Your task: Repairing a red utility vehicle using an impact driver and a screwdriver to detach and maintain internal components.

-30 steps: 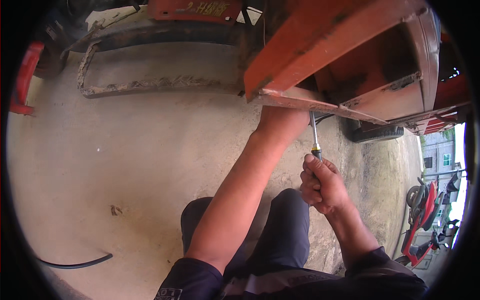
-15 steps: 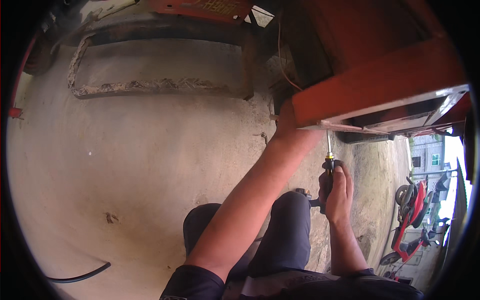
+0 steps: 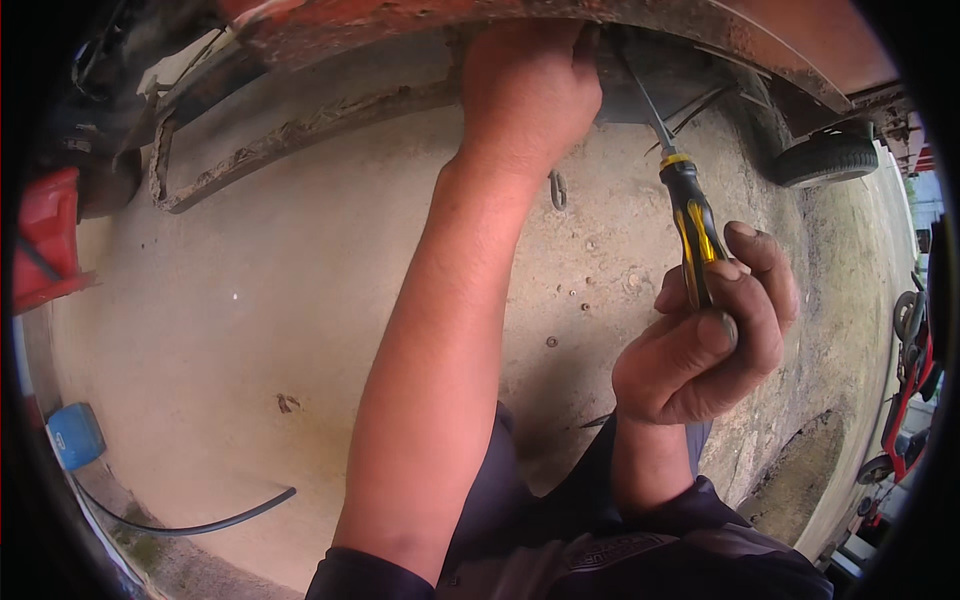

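My right hand [image 3: 705, 345] grips a screwdriver [image 3: 690, 220] with a black and yellow handle. Its metal shaft points up and left under the rusty orange-red machine body [image 3: 560, 15] at the top. My left hand [image 3: 525, 85] reaches up under that same edge, fingers curled against the underside; what they touch is hidden. The screwdriver tip lies just right of my left hand, and its end is hidden in shadow.
Bare concrete floor [image 3: 260, 300] spreads below. A small black wheel [image 3: 825, 158] stands at upper right. A black hose [image 3: 190, 520] and a blue box [image 3: 72, 435] lie at lower left, a red part [image 3: 45, 240] at far left. A small metal link [image 3: 557, 188] lies on the floor.
The view has shifted closer under the machine. My left hand has stayed up at the underside. My right hand has kept hold of the screwdriver, its shaft now angled up-left toward my left hand.
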Motion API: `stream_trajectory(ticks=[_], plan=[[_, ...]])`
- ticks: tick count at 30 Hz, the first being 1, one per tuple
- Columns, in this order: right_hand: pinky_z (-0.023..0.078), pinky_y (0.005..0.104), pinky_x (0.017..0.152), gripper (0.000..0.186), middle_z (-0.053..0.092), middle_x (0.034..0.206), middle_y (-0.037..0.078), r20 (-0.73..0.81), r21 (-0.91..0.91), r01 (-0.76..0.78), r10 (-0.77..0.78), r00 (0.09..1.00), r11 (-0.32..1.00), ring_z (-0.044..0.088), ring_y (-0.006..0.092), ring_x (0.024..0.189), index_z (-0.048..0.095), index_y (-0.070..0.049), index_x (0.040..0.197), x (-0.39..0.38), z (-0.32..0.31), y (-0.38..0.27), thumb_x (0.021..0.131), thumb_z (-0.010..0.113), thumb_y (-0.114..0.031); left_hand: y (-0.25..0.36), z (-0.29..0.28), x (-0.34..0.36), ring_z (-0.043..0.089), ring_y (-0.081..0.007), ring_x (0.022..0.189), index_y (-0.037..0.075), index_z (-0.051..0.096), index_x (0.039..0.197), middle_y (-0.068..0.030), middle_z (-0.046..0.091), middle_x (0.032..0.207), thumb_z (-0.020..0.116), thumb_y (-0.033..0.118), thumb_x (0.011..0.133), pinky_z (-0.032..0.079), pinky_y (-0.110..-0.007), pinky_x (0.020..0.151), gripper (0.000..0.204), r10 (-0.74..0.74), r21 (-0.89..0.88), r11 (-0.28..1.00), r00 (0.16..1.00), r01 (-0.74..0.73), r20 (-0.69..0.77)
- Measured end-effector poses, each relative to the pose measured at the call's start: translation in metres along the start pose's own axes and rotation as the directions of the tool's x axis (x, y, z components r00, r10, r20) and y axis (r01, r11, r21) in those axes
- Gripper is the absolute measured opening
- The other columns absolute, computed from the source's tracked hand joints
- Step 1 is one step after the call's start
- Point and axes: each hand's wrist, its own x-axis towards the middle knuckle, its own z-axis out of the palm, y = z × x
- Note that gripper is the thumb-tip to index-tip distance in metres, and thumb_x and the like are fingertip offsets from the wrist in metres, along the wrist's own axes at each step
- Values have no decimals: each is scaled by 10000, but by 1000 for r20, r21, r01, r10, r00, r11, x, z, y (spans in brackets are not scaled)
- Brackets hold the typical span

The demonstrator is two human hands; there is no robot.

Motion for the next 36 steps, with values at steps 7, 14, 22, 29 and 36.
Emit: stream_trajectory(ticks=[7,14,22,29,36], plan=[[551,382,871,280,480,1352,277,-20,-105,108,-111,994,989,620,294,1051,564,-26,1249,-5,-11,19,991,603,-129,8,-4,-3,704,-336,823,36,726,1031,-177,724,899,672,133,904,532,-398,745,168,-115,-59,991,991,119,66],[556,348,810,351,567,1247,286,-232,-157,210,-243,942,965,643,331,1059,580,-8,1198,-12,14,37,897,719,-120,7,2,-4,691,-333,776,20,713,1021,-175,711,867,683,124,898,526,-398,731,164,-25,43,999,999,26,-32],[562,337,777,310,472,1375,296,-90,-181,156,-174,981,971,617,280,1009,505,-36,1233,-12,4,45,929,568,-53,4,4,-2,705,-324,781,21,718,1013,-182,715,864,691,119,893,531,-391,735,158,-3,42,999,999,4,-37],[544,350,796,367,405,1442,280,12,5,-1,1,1000,1000,621,196,846,501,-47,1239,-21,-7,39,897,544,79,5,6,-3,711,-380,853,23,725,1042,-201,727,922,680,122,898,541,-410,761,180,61,85,995,995,-54,-81],[521,312,778,358,551,1313,290,-7,-99,167,-168,986,981,629,286,1062,539,-3,1228,-10,-11,42,916,667,-124,5,5,-4,695,-405,892,46,732,1043,-194,727,944,679,137,896,542,-428,777,180,23,70,997,997,-18,-71]])
